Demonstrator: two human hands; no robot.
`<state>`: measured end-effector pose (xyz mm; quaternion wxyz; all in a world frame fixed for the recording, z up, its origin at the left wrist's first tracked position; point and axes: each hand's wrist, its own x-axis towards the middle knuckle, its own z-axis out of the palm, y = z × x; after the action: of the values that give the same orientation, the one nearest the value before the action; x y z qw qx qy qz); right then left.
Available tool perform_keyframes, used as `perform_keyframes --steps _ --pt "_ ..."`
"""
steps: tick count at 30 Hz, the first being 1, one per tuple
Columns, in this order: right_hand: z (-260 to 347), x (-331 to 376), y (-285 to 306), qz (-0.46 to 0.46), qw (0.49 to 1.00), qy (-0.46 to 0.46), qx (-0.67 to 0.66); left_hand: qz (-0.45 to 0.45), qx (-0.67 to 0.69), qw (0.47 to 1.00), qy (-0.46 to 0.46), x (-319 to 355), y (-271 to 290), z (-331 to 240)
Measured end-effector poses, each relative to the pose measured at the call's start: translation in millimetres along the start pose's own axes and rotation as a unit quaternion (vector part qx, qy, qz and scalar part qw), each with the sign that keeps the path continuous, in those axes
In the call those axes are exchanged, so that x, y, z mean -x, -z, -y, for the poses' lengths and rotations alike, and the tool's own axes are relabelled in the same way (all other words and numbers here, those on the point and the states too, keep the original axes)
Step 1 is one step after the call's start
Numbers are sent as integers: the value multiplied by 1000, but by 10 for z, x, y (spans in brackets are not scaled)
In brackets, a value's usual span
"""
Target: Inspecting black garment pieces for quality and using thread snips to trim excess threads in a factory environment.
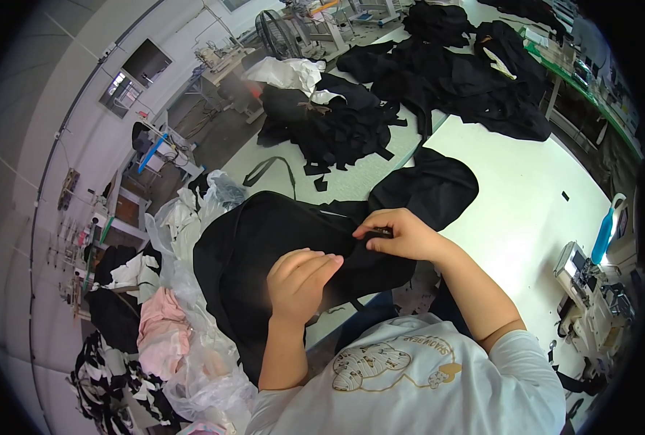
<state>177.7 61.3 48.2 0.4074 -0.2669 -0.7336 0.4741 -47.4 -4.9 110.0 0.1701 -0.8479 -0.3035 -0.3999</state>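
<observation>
A large black cloth piece [271, 232], apparently part of a garment, lies in folds over the near side of the pale table, in front of my body. My right hand [402, 233] is closed at its upper right part, thumb and fingers pinching the dark cloth. Something dark shows inside the curled fingers, too hidden to name. Over the middle of the cloth is my left hand [302, 283], its fingers stretched out and close together, holding nothing that I can see. Beyond my right hand, a rounded black fabric part [431, 188] spreads onto the tabletop.
A heap of small black cloth pieces [326, 127] lies farther off, with larger black garments [467, 80] to its right. A black strap [271, 168] rests near the table's left edge. Plastic bags [206, 348] and pink cloth [164, 333] are at left; a sewing machine [590, 283] stands at right.
</observation>
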Motion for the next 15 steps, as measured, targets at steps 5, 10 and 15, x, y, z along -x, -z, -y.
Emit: perform_keyframes --steps 5,10,15 --pt "13 -68 -61 97 992 -46 -67 -52 117 978 163 202 -53 -57" --pt "42 -111 -165 24 997 78 16 -103 258 927 250 265 -194 -131" --pt "181 -83 -275 -59 987 131 69 -115 363 862 334 279 -239 -251"
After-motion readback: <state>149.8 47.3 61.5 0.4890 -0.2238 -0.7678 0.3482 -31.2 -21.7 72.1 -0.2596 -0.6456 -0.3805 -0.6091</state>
